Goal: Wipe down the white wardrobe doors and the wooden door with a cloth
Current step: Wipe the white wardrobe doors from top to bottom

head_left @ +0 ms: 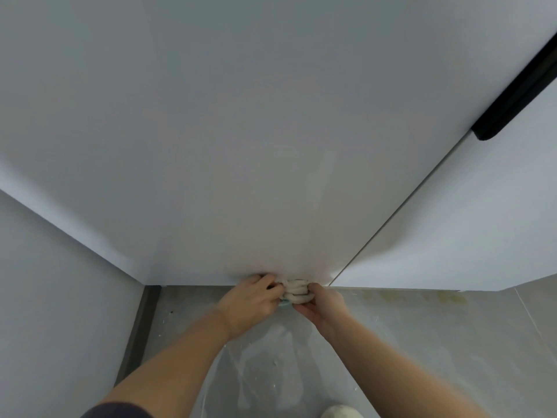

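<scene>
A white wardrobe door (256, 146) fills most of the head view. At its bottom edge, just above the floor, both my hands hold a bunched whitish cloth (295, 292) with a bit of blue-green showing underneath. My left hand (250, 300) grips the cloth from the left. From the right, my right hand (324, 304) closes on it. The cloth sits against the door's lower edge, close to the seam with a second white wardrobe door (467, 230) on the right. No wooden door is in view.
A black handle (518, 89) runs along the second door's edge at upper right. A white wall (54, 297) closes off the left side, with a dark strip (141, 324) at its foot. The grey floor (422, 342) shows smears and yellowish stains. A light shoe (340, 411) pokes in at the bottom.
</scene>
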The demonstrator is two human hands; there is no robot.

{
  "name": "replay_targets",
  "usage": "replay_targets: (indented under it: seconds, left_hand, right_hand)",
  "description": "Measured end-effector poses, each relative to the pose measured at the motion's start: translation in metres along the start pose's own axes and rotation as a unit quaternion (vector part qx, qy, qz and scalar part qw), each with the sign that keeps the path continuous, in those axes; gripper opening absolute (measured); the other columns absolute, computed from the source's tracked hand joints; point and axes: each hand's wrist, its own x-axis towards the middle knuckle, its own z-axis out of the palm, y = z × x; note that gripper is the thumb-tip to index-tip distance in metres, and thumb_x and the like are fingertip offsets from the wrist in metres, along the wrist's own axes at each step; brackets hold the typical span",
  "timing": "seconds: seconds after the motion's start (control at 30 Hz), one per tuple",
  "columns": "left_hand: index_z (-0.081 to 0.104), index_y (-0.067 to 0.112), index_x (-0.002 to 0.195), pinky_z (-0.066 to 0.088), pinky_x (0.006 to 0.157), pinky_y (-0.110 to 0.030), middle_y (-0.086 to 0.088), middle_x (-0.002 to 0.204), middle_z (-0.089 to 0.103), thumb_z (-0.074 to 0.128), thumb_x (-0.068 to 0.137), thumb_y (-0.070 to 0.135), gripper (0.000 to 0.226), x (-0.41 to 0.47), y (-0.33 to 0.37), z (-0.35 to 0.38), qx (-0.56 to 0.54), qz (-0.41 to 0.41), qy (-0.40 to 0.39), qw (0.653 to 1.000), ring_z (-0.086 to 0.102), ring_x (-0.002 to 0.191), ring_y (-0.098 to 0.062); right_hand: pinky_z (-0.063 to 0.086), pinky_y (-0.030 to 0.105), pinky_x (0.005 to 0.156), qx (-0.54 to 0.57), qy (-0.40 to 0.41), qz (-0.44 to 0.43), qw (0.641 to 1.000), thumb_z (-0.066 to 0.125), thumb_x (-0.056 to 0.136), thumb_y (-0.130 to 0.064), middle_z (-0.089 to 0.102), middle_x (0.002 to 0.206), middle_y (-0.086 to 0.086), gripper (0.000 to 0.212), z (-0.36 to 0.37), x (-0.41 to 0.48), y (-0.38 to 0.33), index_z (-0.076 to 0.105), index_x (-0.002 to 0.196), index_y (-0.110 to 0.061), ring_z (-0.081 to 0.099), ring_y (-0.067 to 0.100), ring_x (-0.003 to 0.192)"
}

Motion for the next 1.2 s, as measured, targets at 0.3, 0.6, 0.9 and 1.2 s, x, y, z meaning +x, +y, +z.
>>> replay_targets:
  seconds: [0.3,0.6,0.9,1.2]
  left_hand:
    - [0.068,0.022,0.063,0.049,0.060,-0.030,0.005,0.075,0.055,0.064,0.069,0.012,0.012,0.010,0.008,0.010,0.004,0.011,-0.073,0.997,0.052,0.076,-0.019]
    - [0.069,0.021,0.062,0.049,0.058,-0.029,0.004,0.073,0.056,0.047,0.072,0.009,0.027,0.019,0.014,0.006,-0.008,-0.003,-0.064,0.998,0.056,0.074,-0.018]
    - [0.068,0.017,0.064,0.047,0.059,-0.028,0.002,0.077,0.061,0.046,0.078,0.005,0.028,0.041,0.018,-0.026,-0.023,-0.004,0.057,0.998,0.057,0.071,-0.019]
    - [0.067,0.011,0.088,0.048,0.070,-0.033,-0.004,0.091,0.062,0.049,0.086,-0.002,0.023,0.033,0.002,-0.077,-0.026,-0.033,0.111,0.993,0.053,0.080,-0.023]
  right_hand:
    - [0.056,0.036,0.057,-0.009,0.032,0.028,0.999,0.043,0.097,-0.001,0.064,0.101,0.024,0.022,0.001,0.015,0.003,0.057,0.112,0.006,0.064,0.031,0.079]
    - [0.055,0.031,0.054,0.040,0.040,0.039,0.998,0.044,0.099,-0.003,0.065,0.104,0.026,0.022,-0.006,0.015,0.006,0.057,0.114,0.006,0.065,0.030,0.081]
    - [0.054,0.029,0.056,0.139,0.048,0.013,0.989,0.044,0.100,-0.006,0.063,0.090,0.019,0.015,-0.025,-0.018,-0.017,0.056,0.094,0.001,0.063,0.025,0.080]
    - [0.052,0.033,0.073,0.195,-0.010,-0.021,0.981,0.047,0.097,-0.002,0.063,0.094,0.022,0.013,-0.019,-0.093,-0.059,0.058,0.095,0.005,0.064,0.028,0.084]
